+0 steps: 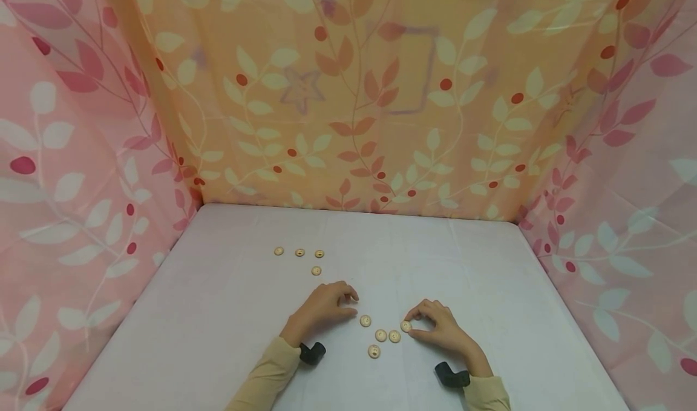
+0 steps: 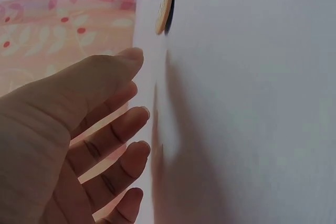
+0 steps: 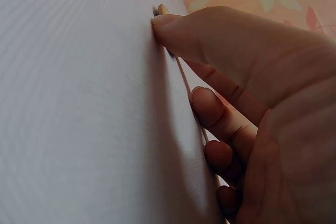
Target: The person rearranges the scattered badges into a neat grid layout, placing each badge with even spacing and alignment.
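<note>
My right hand (image 1: 441,326) pinches a pale wooden button (image 1: 406,326) between thumb and forefinger, low over the white table. In the right wrist view the thumb (image 3: 184,32) covers most of that spot, and a button's edge (image 3: 163,9) peeks out beyond its tip. My left hand (image 1: 323,305) hovers with loosely bent fingers and holds nothing. The nearest button (image 1: 365,321) lies just right of its fingertips; the left wrist view has a button (image 2: 165,13) beyond the thumb tip. Between the hands lie two buttons side by side (image 1: 381,335), with another button (image 1: 374,351) nearer the front.
Farther back on the white table (image 1: 435,259), three buttons form a row (image 1: 300,252), with one button (image 1: 316,270) just in front of the right end. Patterned curtains (image 1: 348,96) enclose the table at the back and both sides. Black wrist devices (image 1: 452,375) sit at both sleeves.
</note>
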A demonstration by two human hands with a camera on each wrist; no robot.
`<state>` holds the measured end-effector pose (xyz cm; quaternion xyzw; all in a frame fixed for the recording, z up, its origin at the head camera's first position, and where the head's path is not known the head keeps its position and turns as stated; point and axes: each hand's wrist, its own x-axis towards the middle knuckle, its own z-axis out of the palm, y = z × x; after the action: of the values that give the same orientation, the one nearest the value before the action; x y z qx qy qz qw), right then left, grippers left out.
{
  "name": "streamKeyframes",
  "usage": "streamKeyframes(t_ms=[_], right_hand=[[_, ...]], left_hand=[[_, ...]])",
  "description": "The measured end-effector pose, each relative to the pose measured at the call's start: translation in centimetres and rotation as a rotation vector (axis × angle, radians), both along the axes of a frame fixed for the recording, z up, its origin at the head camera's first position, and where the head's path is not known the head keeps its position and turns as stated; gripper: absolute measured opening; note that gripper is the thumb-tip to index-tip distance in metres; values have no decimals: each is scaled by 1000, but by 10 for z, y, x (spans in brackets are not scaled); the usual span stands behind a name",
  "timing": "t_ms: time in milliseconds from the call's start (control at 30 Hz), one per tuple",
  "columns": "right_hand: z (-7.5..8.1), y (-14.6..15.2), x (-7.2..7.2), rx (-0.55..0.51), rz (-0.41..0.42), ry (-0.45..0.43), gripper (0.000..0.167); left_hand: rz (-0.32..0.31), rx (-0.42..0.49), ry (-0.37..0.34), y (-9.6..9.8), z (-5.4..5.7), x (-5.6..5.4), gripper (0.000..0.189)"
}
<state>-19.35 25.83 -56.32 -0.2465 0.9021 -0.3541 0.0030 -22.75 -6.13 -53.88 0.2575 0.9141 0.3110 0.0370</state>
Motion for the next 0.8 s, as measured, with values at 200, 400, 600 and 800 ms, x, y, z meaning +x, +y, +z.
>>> streamKeyframes(t_ms=[200, 400, 600, 800], right_hand=[[-1, 0, 0, -2, 1, 1, 24], [0, -1, 0, -7, -5, -2, 24], [0, -1, 0, -8, -6, 0, 24], [-2, 0, 0, 6, -25, -16, 24]], left_hand=[[-60, 20, -42, 8, 2, 7, 27], [-100, -3, -34, 14, 0, 10, 26], [-95, -41, 5, 18, -3, 11, 22], [-92, -60, 41, 20, -4, 12, 17]])
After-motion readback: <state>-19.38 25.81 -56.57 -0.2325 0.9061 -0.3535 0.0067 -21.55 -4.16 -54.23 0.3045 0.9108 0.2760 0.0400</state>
